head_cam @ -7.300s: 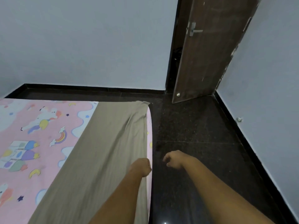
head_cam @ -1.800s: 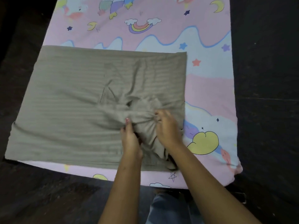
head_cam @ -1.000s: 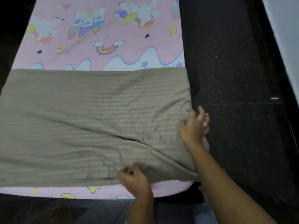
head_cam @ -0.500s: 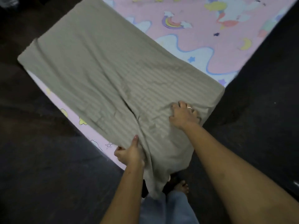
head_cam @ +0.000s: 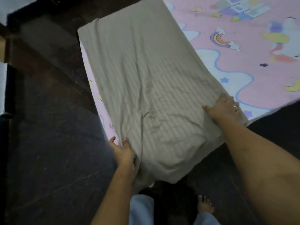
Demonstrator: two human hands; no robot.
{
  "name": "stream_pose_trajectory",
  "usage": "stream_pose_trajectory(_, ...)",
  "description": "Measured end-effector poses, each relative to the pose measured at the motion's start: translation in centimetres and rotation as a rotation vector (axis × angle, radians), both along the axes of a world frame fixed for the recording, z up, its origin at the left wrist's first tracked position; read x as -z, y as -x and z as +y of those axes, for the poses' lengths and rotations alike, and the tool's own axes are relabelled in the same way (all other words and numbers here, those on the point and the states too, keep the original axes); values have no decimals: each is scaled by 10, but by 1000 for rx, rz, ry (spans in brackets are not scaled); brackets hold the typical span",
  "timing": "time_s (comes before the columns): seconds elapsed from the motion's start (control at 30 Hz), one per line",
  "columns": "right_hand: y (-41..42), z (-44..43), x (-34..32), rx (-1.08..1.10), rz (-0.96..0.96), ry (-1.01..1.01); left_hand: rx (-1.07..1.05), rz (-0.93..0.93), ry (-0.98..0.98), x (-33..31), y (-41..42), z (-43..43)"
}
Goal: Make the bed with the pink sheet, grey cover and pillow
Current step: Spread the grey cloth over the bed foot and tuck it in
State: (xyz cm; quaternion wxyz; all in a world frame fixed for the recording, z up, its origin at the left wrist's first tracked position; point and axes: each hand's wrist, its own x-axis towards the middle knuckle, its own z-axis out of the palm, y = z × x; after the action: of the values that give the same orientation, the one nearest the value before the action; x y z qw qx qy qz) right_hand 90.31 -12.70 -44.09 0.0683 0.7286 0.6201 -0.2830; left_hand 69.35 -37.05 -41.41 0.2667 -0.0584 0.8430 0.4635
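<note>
Spreading the grey cover (head_cam: 146,78) over the bed (head_cam: 95,88) is judged to be the step in hand. The cover is laid across the bed's near end, on top of the pink sheet (head_cam: 243,65), which is seen bare over the rest of the bed. The cover's near corner is draped past the bed's edge toward the floor (head_cam: 48,143). A fold at the cover's edge, by the bed's near-left edge, is pinched between thumb and fingers by the left grip (head_cam: 123,151). The right grip (head_cam: 224,109) is laid palm down on the cover at the bed's right edge, thumb splayed. Its fingertips are blurred, so whether the hem is clasped or only pressed cannot be told. The cover is expected to handle as light, soft, limp cloth. No shape will be kept by it, creases are gathered near its middle, and it may be slid over the sheet by an uneven pull. Hold is best taken at the 2 near corners or along the hem, so that the cloth is drawn taut and even. A hold at the middle would only bunch it. The sheet beneath could be dragged loose by a hard tug. No pillow is seen here, so that part is judged not yet done.
</note>
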Motion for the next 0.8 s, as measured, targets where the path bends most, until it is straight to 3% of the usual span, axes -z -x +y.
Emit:
stream_pose_trajectory(0.07, -25, 2, 1, 36, -30, 21, 42, -74, -14, -2, -19, -7)
stream_pose_trajectory(0.2, -42, 2, 9, 5, -70, -137, 51, -102, -25, -2, -36, -16)
stream_pose_trajectory(0.43, -56, -14, 7, -99, 113, -152, 51, 64, -6, -15, -43, -19)
stream_pose_trajectory(0.8, -112, -24, -69, -213, 36, -256, 171, 295, 157, -78, -29, -62)
